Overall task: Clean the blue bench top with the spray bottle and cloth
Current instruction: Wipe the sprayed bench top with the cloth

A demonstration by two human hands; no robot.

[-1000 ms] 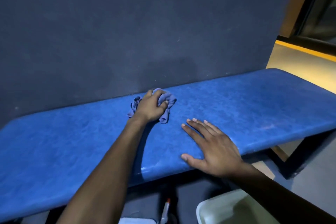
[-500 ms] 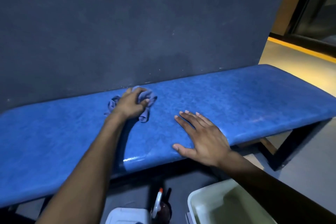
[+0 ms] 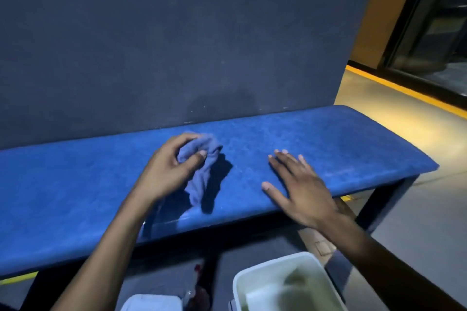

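Note:
The long blue bench top (image 3: 328,144) runs across the view against a dark wall. My left hand (image 3: 166,169) holds a crumpled blue cloth (image 3: 202,171) lifted just above the middle of the bench; the cloth hangs down and casts a shadow. My right hand (image 3: 295,184) lies flat on the bench near its front edge, fingers spread. The spray bottle (image 3: 194,283) stands on the floor under the bench, dim and partly hidden.
A white plastic tub (image 3: 255,278) sits on the floor below the front edge, to the right. A pale folded cloth or lid (image 3: 151,302) shows at the bottom. The bench's black leg (image 3: 379,207) is at the right; a yellow floor line (image 3: 404,91) runs beyond.
My left hand has pulled the cloth back from the wall side and lifted it off the bench, so it now hangs loose. The right hand stays flat in place.

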